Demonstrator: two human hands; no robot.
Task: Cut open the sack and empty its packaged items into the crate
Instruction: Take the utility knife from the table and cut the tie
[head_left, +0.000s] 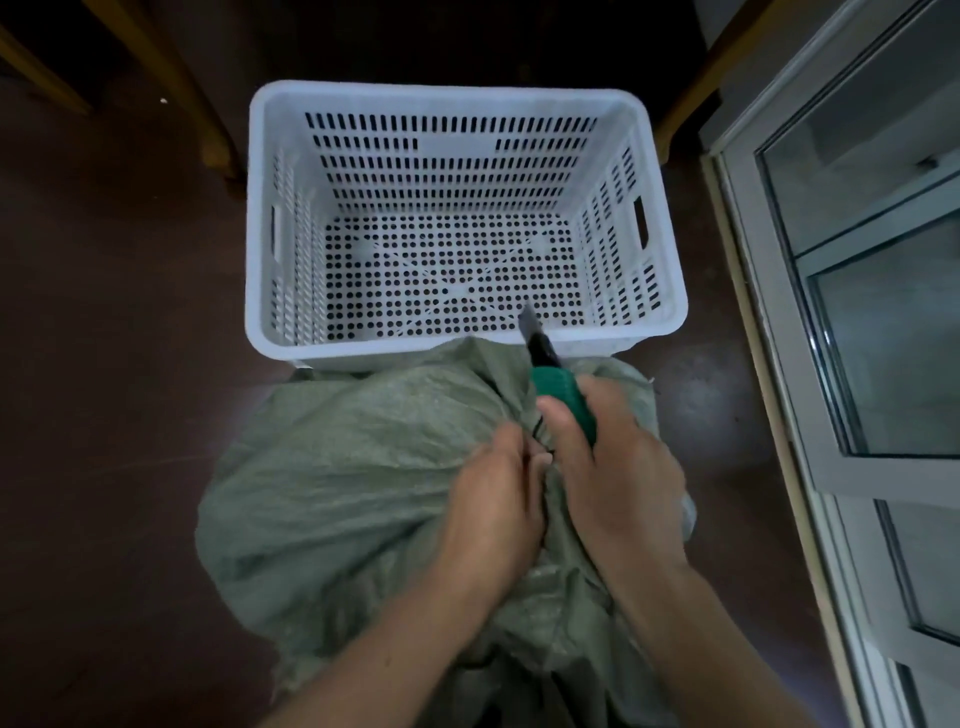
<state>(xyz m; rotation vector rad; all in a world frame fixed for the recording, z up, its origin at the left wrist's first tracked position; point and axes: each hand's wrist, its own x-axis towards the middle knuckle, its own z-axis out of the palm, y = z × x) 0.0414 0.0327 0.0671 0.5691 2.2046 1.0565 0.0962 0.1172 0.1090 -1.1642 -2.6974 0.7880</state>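
— What's closest to you right now?

— My two forearms, coming in over the sack (337, 493). I'm pressing my left hand (493, 512) down on the gathered neck of the cloth, fingers curled into the folds and pinching them. My right hand (618, 467) is wrapping tight around the green handle of a utility knife (556, 387), with the blade pointing away from me toward the crate.

— How is the sack behaving?

— It's looking like soft woven plastic, limp and creasing under my palm, probably slick, so I'm judging it will slide unless I'm bunching it. It's bulging, so I'm expecting some weight; what's inside I cannot tell. A dark tie seems to be running between my hands at the neck.

— Where would you be taking hold?

— Right at that bunched neck, keeping my left fingers behind the blade.

— And the sack's place?

— It's sitting on the dark floor, its far edge touching the near wall of the empty white crate (670, 312). A glass-fronted cabinet (857, 312) is standing to the right.
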